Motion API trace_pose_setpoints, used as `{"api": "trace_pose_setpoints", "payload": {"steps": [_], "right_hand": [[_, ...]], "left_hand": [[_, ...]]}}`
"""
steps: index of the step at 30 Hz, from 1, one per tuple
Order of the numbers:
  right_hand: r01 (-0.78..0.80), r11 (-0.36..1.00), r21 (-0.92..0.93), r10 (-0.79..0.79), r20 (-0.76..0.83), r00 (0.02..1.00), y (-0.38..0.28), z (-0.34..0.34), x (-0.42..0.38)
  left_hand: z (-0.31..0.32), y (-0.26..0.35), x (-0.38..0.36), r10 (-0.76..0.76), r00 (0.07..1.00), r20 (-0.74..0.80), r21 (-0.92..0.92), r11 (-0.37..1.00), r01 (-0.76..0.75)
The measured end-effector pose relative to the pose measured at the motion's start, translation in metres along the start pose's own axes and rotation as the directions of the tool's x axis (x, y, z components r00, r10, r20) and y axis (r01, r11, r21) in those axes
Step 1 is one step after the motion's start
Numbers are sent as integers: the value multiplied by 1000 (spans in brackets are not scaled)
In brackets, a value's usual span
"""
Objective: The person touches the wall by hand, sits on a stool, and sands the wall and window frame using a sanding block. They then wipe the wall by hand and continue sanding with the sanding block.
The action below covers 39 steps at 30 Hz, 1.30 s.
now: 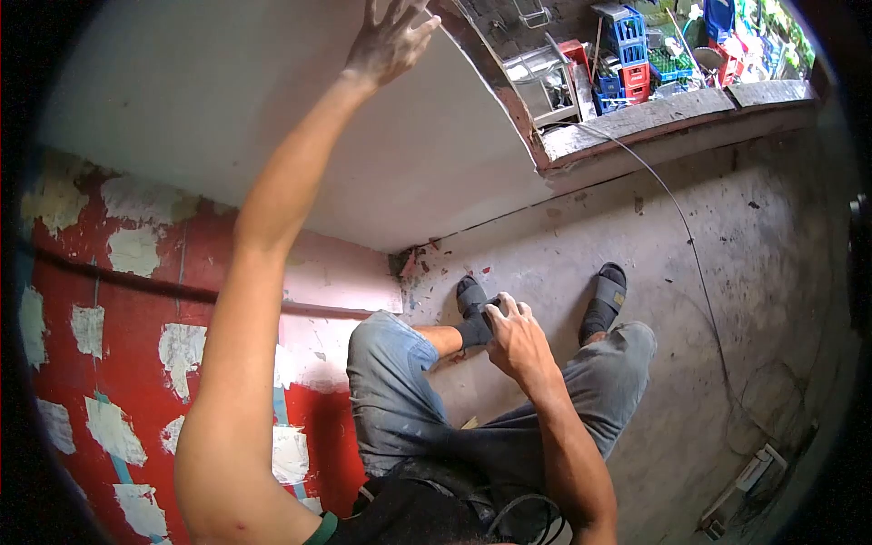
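My left hand [389, 45] is raised at the top of the view, its fingers spread against or close to the pale wall [427, 136], beside the edge of the window opening. No object shows in it. Lower down, in front of my knees, my right hand [516, 338] is closed round a small dark object [493, 307]. Most of that object is hidden by the fingers, so what it is cannot be made out. Whitish dust covers the fingers of both hands.
A red wall with white patches [113, 431] stands at the left. Blue and red crates [633, 68] lie beyond the window sill [636, 120]. A thin cable [692, 241] runs down to the floor. A pale power strip [752, 474] lies at the lower right.
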State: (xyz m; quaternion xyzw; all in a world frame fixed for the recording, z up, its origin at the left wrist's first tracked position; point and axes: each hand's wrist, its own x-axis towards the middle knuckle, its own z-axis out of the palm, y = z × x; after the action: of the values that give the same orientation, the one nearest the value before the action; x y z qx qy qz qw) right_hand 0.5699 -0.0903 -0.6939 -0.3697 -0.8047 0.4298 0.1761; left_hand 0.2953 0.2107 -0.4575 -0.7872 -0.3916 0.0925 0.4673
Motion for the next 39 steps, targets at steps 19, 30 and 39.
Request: {"api": "trace_pose_setpoints", "payload": {"steps": [19, 30, 39], "right_hand": [[-7, 1000, 16, 7, 0, 1000, 1, -6, -2], [-134, 980, 145, 131, 29, 991, -6, -22, -2], [-107, 947, 302, 153, -134, 979, 3, -29, -1]], "left_hand": [[46, 70, -18, 7, 980, 197, 66, 998, -20], [92, 143, -33, 193, 927, 320, -35, 981, -192], [119, 184, -33, 267, 872, 409, 15, 954, -299]]}}
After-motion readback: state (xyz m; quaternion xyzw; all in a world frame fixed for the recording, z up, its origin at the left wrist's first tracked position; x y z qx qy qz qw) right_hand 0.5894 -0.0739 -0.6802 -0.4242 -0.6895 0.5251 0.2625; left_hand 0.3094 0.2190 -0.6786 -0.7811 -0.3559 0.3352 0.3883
